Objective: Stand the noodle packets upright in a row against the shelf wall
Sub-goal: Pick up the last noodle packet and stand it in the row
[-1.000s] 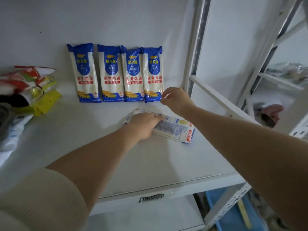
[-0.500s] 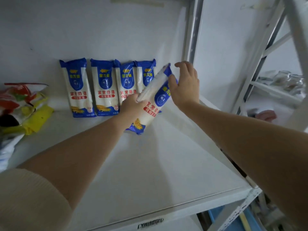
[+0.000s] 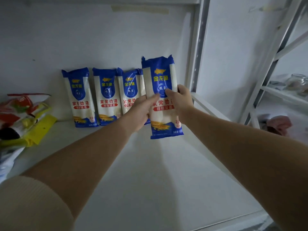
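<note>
A blue and white noodle packet (image 3: 162,75) is held upright in the air, just in front of the right end of the row. My left hand (image 3: 140,112) grips its left edge and my right hand (image 3: 180,100) grips its right edge. Behind it, several matching noodle packets (image 3: 80,97) stand upright side by side against the white back wall (image 3: 83,39). The rightmost packet of the row is mostly hidden behind the held one. The held packet's bottom edge hangs above the white shelf (image 3: 150,172).
A pile of colourful bags (image 3: 21,117) lies at the shelf's left end. A white metal upright (image 3: 198,47) bounds the shelf on the right. Beyond it stands another rack with glass jars (image 3: 298,82) and a pink cloth (image 3: 280,124).
The packet lay flat on the shelf under my left hand. Both hands have lifted it, turned it upright and brought it to the right end of the row.
</note>
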A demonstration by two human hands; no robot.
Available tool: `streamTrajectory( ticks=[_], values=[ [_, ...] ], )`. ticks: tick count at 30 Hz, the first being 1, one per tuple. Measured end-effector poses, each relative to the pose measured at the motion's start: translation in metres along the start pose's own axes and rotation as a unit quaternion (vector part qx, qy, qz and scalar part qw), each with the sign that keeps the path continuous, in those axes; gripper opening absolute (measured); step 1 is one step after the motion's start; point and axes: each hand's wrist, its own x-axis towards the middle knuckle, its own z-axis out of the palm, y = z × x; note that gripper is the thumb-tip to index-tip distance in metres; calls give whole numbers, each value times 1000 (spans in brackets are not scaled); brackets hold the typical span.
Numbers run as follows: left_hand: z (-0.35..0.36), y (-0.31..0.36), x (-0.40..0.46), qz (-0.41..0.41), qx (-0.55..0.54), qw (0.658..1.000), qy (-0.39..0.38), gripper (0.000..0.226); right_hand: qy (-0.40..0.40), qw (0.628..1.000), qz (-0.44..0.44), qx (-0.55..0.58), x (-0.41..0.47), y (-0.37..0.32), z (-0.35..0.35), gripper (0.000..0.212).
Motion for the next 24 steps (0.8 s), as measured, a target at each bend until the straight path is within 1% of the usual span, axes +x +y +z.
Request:
streamTrajectory(
  ticks=[2,3,6,8,9,11,13,16,18,20,22,24],
  values=[
    [7,-2,6,27,115,991,64,29,-5,1000,-13,-10,5,4,-6,14],
    [11,-4,12,36,130,987,88,32,-2,1000,-18,-11,8,5,-10,15],
    [28,-7,32,42,75,988,125,27,15,1000,-22,-7,24,10,-22,13],
    [41,-8,49,42,54,986,150,25,15,1000,-3,0,37,16,-32,2],
    [46,-9,58,42,57,984,161,25,16,1000,10,-6,44,20,-36,7],
    [54,-11,76,48,64,983,168,20,20,999,26,-22,58,30,-40,15],
    [58,-14,97,57,82,982,162,14,44,998,23,-42,76,35,-41,18],
    [58,-16,122,51,146,977,149,9,78,995,19,-51,102,42,-41,19],
    [53,-20,135,58,209,964,153,13,76,996,31,-43,112,50,-38,21],
    [47,-25,145,83,271,944,171,15,76,995,46,-42,118,59,-35,23],
    [43,-32,154,111,308,925,193,14,76,995,44,-51,125,64,-35,24],
    [39,-36,162,130,337,908,210,7,77,995,36,-60,136,68,-35,24]
  ],
)
